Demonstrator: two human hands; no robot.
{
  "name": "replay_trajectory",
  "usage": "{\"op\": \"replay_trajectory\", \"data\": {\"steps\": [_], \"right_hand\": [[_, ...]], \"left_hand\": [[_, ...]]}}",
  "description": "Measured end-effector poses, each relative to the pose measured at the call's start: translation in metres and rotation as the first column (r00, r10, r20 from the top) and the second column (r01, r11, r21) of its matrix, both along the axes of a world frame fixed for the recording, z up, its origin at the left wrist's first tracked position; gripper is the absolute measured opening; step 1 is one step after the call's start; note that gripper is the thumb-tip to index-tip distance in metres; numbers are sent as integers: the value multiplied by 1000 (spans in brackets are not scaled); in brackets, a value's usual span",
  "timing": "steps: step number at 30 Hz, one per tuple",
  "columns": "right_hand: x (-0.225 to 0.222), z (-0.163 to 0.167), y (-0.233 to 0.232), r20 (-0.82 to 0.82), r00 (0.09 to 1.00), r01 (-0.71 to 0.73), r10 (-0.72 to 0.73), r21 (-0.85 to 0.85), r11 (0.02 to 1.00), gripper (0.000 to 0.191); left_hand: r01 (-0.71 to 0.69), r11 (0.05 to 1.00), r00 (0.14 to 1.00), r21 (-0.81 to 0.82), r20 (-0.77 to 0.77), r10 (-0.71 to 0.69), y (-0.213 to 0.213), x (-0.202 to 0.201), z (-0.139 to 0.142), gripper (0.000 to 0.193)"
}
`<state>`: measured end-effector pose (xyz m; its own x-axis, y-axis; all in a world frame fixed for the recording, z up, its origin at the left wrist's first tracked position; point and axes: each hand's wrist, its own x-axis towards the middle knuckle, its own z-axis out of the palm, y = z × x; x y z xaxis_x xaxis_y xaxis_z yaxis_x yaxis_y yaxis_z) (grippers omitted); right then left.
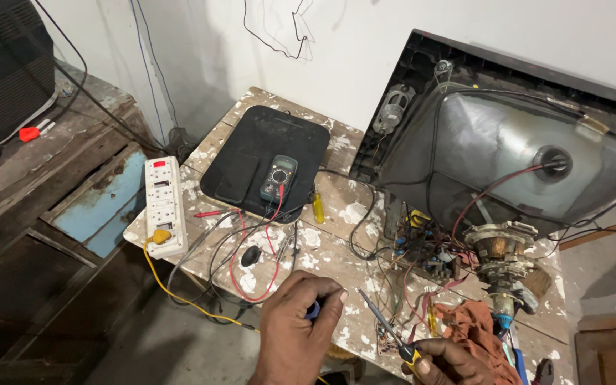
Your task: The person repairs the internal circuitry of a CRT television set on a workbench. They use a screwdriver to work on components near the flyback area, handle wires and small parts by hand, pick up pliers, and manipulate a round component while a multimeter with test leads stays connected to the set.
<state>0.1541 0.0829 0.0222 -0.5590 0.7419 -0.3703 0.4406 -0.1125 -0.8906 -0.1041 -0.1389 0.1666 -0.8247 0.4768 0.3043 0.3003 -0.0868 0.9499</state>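
Observation:
My left hand is at the bottom centre, fingers curled around a small dark blue object that is mostly hidden. My right hand at the bottom right grips a tool with a yellow and black handle; its thin metal shaft points up and left over the bench. A small circuit board lies just beside the shaft. An opened picture-tube television stands at the right, with its neck and coil facing me.
A paint-spattered wooden bench carries a black mat, a grey multimeter with red and black leads, a yellow-handled screwdriver, a white power strip, tangled wires and an orange rag. An old wooden cabinet stands at the left.

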Motion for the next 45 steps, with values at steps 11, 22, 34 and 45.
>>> {"op": "replay_trajectory", "data": {"steps": [11,22,34,45], "right_hand": [[2,-9,6,-14,1000,-8,7,-25,1000,29],[-2,3,7,-2,1000,-8,8,-81,997,28],[-4,6,0,-44,999,-10,10,-12,1000,28],[-10,12,-4,-29,999,12,-12,-1,1000,26]], "left_hand": [[20,1000,999,16,-47,-19,3,-2,-2,11],[7,1000,1000,0,-23,-7,5,-2,-1,10],[20,1000,1000,18,-22,-20,5,-4,-1,8],[12,1000,1000,15,-28,-12,4,-4,0,9]]}}
